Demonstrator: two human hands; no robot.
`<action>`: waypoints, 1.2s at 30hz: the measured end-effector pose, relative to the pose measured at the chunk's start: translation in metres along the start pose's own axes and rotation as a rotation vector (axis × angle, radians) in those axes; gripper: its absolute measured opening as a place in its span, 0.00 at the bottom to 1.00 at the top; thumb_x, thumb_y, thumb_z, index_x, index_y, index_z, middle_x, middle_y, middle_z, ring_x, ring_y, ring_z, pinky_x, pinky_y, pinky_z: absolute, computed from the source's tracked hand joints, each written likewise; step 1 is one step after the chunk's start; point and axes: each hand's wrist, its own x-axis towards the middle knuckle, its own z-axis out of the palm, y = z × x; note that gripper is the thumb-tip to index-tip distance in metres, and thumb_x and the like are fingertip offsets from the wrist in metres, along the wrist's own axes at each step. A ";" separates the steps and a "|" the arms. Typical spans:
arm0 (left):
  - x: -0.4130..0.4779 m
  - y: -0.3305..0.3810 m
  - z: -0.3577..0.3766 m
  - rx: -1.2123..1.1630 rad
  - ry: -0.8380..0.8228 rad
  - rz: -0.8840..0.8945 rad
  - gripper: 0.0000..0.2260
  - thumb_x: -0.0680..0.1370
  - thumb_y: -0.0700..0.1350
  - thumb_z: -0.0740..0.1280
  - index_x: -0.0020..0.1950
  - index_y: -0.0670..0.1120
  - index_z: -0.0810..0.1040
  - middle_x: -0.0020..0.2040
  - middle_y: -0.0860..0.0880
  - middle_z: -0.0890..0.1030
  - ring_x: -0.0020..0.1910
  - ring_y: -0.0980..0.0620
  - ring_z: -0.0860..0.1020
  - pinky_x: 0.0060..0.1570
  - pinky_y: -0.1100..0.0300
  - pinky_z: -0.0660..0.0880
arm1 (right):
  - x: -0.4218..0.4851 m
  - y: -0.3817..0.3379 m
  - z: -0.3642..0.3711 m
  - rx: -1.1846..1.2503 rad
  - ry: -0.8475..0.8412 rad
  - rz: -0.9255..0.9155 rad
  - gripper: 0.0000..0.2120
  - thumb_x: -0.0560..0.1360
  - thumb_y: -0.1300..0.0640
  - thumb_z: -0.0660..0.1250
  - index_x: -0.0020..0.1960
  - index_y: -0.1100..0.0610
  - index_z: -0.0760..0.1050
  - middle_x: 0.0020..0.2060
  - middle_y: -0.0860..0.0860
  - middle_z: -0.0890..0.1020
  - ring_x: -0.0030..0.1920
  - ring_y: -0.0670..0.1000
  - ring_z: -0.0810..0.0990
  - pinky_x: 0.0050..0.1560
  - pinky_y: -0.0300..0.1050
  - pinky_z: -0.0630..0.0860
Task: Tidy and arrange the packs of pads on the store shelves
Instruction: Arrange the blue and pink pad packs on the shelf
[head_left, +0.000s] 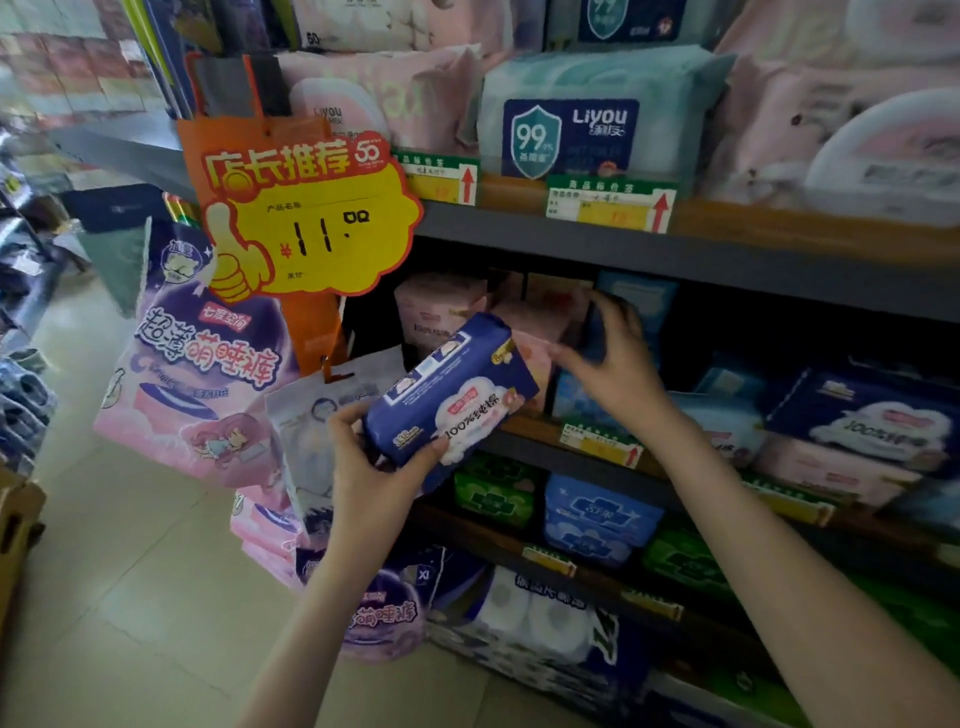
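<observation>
**Pad aisle, middle shelf: one pack held, a place being found for it**

Store shelving (675, 249) fills the view, tier on tier, with a tiled floor to the left. An orange and yellow price sign (311, 218) hangs off the shelf end, with large pink and purple hanging bags (197, 364) below it. On the top tier lies a teal wipes pack (597, 104). The middle shelf (519, 441) carries pink packs (436, 306) at its left end and, well to the right, matching navy packs (872, 415) stacked flat.

The navy pack of pads (457, 395) is off the shelf, tilted, just in front of the middle tier. The left hand (374, 467) grips its lower end, thumb across the printed face. The right hand (613, 358) reaches into the middle shelf, and its fingers curl over a dark pack (597, 332) standing beside the pink ones, with the thumb on the near side. Blur hides how firm that hold is.

This looks like the sorting step: the held pack seems to belong with its twins on the right. The next move likely calls for straightening or shifting the dark pack to free a gap, then carrying the held pack across and laying it flat, label forward, without knocking the pink stack.
</observation>
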 end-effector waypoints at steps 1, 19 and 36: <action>-0.004 0.004 0.008 -0.016 -0.082 -0.013 0.26 0.67 0.34 0.76 0.53 0.52 0.65 0.51 0.54 0.73 0.44 0.68 0.77 0.43 0.71 0.75 | -0.012 -0.009 -0.016 0.160 -0.041 0.005 0.32 0.71 0.49 0.70 0.70 0.53 0.62 0.67 0.53 0.67 0.67 0.50 0.68 0.65 0.40 0.64; -0.260 0.135 0.388 -0.110 -1.035 0.186 0.08 0.78 0.49 0.64 0.56 0.56 0.71 0.53 0.54 0.79 0.52 0.60 0.78 0.51 0.66 0.74 | -0.357 0.107 -0.462 0.317 0.606 0.460 0.18 0.64 0.53 0.73 0.51 0.43 0.74 0.52 0.51 0.80 0.46 0.52 0.82 0.39 0.45 0.79; -0.412 0.164 0.648 0.636 -0.496 1.245 0.36 0.69 0.46 0.74 0.74 0.46 0.63 0.71 0.38 0.68 0.70 0.40 0.62 0.66 0.39 0.56 | -0.451 0.270 -0.677 0.416 0.967 0.528 0.20 0.63 0.57 0.73 0.52 0.48 0.72 0.45 0.51 0.81 0.38 0.50 0.83 0.31 0.43 0.79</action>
